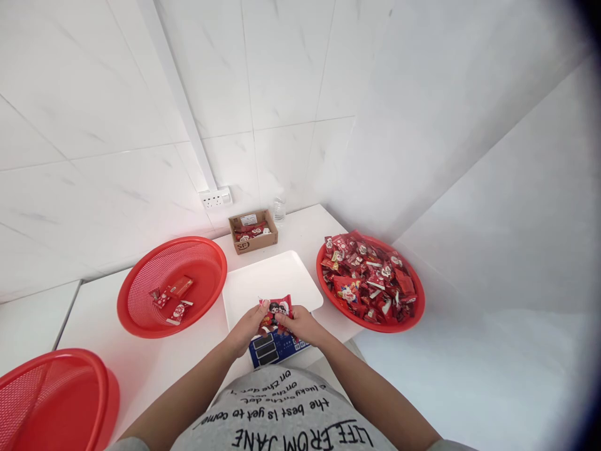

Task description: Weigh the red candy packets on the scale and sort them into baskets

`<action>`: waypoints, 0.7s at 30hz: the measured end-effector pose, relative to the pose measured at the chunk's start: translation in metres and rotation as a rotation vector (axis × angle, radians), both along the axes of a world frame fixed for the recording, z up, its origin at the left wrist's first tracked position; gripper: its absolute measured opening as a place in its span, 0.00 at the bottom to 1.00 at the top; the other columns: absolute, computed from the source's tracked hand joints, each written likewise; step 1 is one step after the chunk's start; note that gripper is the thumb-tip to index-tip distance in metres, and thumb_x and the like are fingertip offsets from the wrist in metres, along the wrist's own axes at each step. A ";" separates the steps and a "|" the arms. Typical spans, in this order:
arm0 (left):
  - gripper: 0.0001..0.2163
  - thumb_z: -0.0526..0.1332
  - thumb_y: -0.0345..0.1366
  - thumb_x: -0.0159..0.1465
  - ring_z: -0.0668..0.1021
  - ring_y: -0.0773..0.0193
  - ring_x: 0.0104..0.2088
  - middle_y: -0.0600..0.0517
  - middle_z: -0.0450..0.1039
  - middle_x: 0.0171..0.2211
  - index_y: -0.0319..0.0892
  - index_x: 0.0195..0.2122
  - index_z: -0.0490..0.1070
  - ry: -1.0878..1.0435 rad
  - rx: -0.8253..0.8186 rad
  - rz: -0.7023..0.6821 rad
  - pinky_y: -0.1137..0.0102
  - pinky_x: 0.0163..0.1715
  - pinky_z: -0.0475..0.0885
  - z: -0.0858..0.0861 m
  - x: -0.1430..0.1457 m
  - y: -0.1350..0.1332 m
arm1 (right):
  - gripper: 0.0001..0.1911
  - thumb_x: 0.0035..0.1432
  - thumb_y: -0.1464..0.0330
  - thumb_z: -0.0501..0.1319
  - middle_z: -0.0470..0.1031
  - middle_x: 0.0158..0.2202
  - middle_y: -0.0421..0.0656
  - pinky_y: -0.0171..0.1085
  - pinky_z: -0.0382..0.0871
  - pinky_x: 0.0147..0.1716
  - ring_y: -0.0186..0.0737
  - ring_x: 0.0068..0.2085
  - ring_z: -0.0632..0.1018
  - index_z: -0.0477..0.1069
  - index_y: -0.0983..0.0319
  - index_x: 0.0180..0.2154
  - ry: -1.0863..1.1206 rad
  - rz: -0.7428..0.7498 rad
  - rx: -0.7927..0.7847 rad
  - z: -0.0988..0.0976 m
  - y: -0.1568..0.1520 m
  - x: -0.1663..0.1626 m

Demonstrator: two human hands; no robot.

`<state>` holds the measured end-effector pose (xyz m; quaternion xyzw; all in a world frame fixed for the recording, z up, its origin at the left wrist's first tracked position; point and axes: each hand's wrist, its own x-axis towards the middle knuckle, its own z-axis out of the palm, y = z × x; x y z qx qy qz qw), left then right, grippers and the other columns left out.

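Tiled wall [286, 69] at twelve o'clock, left hand [246, 329] and right hand [302, 323] pinching red packet [282, 306], print upward, lower edge hidden, long axis unclear

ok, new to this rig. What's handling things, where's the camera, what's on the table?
No machine: just a person's bare left hand and right hand. The picture comes from a camera worn on the head, looking forward and down. Both hands hold a packet above a scale. On the table, a left basket holds a few packets and a box of packets stands beyond the scale. A third basket is at lower left; a right basket is heaped with more packets.
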<state>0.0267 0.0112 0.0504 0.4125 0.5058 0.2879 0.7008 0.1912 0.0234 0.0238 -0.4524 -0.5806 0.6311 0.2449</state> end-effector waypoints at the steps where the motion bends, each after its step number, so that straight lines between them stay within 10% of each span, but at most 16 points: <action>1: 0.26 0.50 0.59 0.55 0.70 0.67 0.28 0.51 0.69 0.26 0.38 0.35 0.69 -0.010 -0.001 0.017 0.74 0.26 0.61 0.000 0.000 0.000 | 0.25 0.50 0.48 0.54 0.71 0.20 0.41 0.31 0.60 0.21 0.31 0.21 0.68 0.70 0.65 0.25 -0.011 0.006 0.014 -0.001 -0.001 0.000; 21: 0.22 0.57 0.55 0.53 0.68 0.68 0.25 0.53 0.68 0.24 0.38 0.32 0.70 0.013 -0.006 0.082 0.73 0.25 0.60 -0.003 0.004 0.000 | 0.25 0.53 0.49 0.52 0.69 0.26 0.40 0.33 0.62 0.30 0.33 0.28 0.68 0.71 0.66 0.32 0.045 -0.060 0.094 0.010 0.002 -0.002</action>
